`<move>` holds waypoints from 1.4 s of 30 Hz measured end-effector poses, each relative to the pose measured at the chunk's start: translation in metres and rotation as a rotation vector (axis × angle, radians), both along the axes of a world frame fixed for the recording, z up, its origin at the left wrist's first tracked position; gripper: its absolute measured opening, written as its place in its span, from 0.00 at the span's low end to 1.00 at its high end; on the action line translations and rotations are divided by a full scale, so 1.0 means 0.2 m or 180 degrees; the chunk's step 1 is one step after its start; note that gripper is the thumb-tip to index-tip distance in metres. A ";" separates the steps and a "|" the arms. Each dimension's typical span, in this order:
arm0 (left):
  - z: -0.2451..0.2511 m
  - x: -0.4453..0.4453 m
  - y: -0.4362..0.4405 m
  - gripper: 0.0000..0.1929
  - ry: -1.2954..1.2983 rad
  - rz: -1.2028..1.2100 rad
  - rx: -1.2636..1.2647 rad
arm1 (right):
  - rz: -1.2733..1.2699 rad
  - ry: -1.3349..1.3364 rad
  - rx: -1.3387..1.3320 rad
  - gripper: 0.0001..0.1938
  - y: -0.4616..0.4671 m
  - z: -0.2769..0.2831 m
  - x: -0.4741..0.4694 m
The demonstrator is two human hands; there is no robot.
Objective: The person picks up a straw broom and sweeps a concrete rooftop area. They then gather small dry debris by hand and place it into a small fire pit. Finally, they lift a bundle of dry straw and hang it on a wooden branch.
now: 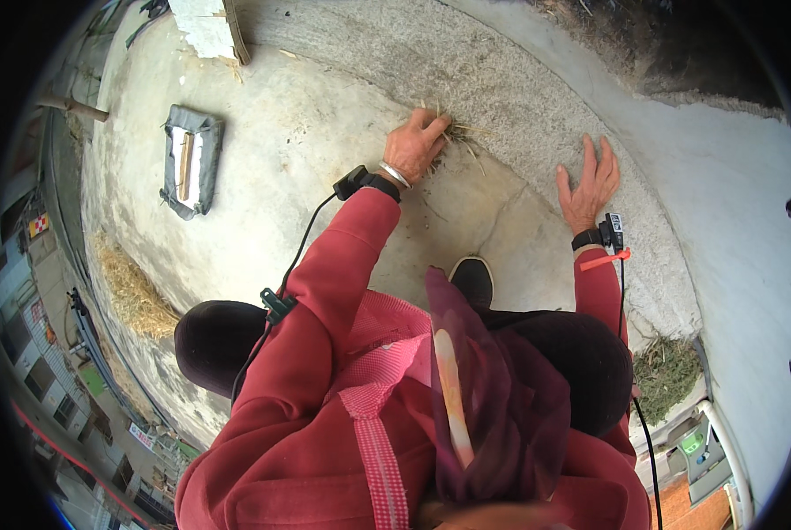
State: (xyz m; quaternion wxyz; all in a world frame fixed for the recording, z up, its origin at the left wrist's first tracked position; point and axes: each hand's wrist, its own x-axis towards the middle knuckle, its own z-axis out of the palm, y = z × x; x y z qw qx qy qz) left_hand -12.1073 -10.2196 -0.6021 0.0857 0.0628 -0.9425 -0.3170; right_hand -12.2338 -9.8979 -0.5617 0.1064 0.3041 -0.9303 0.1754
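Observation:
My left hand [417, 144], with a silver bangle at its wrist, is low over the concrete floor. Its fingers are closed on a small tuft of dry straw [460, 136], beside the seam where smooth floor meets a rougher concrete strip. Over that rough strip [528, 86] is my right hand [589, 182], fingers spread, holding nothing. Black straps with small devices and cables are on both wrists. Between my knees, a dark scarf hangs down in front of a red jacket and a pink checked apron.
A grey cloth-edged pad with a wooden strip [185, 162] lies on the floor at left. Loose straw [134, 285] is heaped at lower left. Green cut plants [667, 377] lie at right by a white pipe [726, 437]. A pale wall [746, 199] bounds the right side.

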 end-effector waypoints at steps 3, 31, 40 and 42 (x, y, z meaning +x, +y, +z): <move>-0.01 -0.01 0.01 0.16 -0.0057 -0.0020 0.0058 | -0.0011 0.0082 0.0048 0.38 0.00 0.00 0.00; 1.04 -0.89 -0.05 0.32 0.1871 0.0016 0.2521 | 0.0128 0.0072 -0.0155 0.38 0.03 0.03 -0.01; -0.19 0.48 -0.30 0.51 -0.1083 0.2924 -0.0519 | 0.0070 -0.0001 -0.0138 0.36 0.02 0.02 -0.01; -0.21 0.46 -0.25 0.51 -0.1104 0.2866 -0.0627 | 0.0058 0.0057 -0.0135 0.36 0.02 0.01 -0.01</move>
